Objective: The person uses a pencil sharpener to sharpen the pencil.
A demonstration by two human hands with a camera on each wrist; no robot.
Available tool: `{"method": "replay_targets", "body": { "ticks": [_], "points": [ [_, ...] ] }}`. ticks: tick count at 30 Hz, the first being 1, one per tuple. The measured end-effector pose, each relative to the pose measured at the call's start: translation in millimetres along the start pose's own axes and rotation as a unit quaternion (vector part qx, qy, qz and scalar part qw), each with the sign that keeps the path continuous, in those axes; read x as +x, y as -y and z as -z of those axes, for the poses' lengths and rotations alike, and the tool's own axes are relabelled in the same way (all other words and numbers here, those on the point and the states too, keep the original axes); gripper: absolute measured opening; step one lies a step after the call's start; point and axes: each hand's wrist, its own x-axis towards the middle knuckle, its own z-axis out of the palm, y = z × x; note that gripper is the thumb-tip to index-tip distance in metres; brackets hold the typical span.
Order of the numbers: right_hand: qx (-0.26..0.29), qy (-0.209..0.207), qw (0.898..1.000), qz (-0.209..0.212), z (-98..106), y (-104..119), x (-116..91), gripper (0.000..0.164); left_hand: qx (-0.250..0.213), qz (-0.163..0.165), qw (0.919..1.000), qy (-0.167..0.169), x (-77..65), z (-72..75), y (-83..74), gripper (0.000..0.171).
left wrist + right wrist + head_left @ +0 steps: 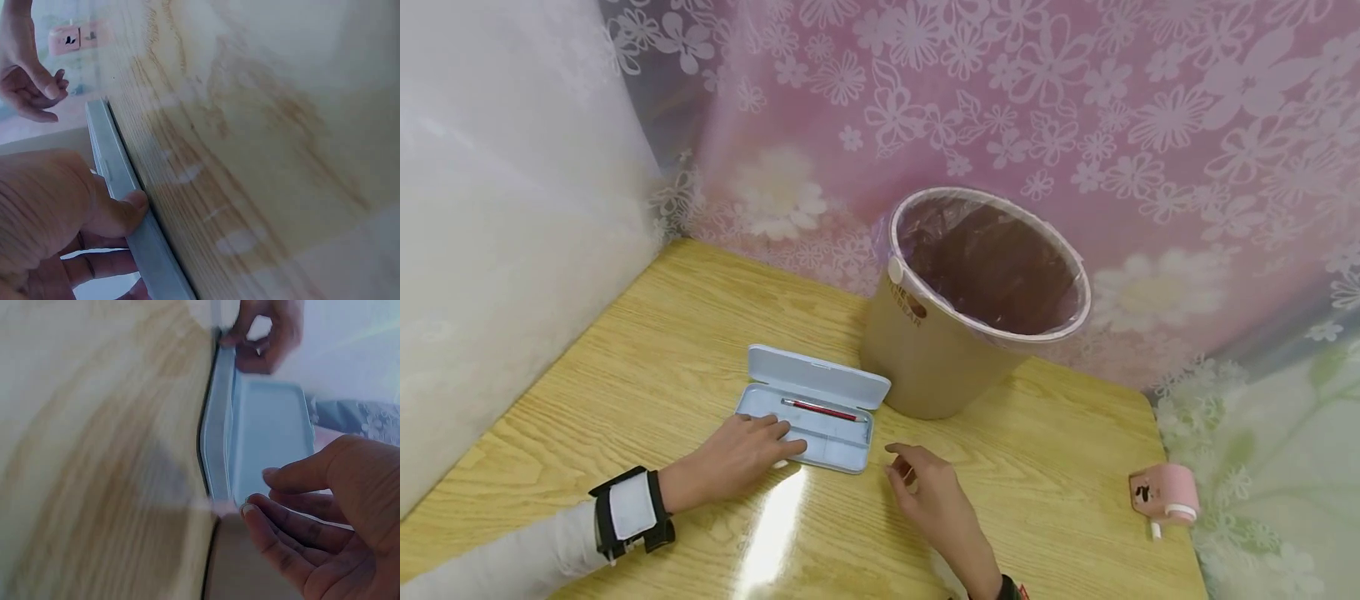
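Note:
A light blue pencil case (848, 452) lies on the wooden table with its lid (820, 375) raised at the back. In its rear compartment rests a red pencil (823, 410) with dark stripes. My left hand (741, 458) grips the near left side of the case; in the left wrist view the thumb (128, 212) is on the outer wall and the fingers reach over into the case. My right hand (928, 496) hovers just right of the case, holding nothing, fingers loosely bent. The right wrist view shows its thumb (300, 475) apart from the fingers.
A tall beige waste bin (940, 367), lined with a clear bag, stands right behind the case. Toward the table's right edge sits a small pink pencil sharpener (1165, 492) with a white crank. Flowered curtains (865, 100) hang around the table (647, 350).

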Motion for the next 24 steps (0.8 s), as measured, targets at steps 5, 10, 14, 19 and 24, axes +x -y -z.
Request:
{"method": "replay_targets", "body": {
  "ticks": [5,10,14,19,24],
  "points": [
    [-0.023,0.04,0.998,0.042,-10,5,3,0.024,-0.001,-0.013,0.9999,-0.002,10.7,-2.4,-5.5,0.024],
    [-0.094,0.067,0.991,0.074,-16,3,1,0.009,0.0,-0.019,0.9998,0.004,18.2,-5.6,-16.2,0.023],
    [-0.088,0.078,0.992,0.052,-10,-5,-9,0.004,-0.008,-0.029,0.9995,0.005,24.3,-8.3,-26.7,0.028],
    [-0.071,0.069,0.995,0.028,2,-17,-23,0.004,-0.03,-0.03,0.999,0.016,31.2,-9.2,-37.6,0.03],
    [-0.081,0.041,0.995,0.035,4,-27,-31,0.007,-0.039,-0.026,0.9988,0.016,35.4,-14.2,-42.5,0.025]
  ]
}}
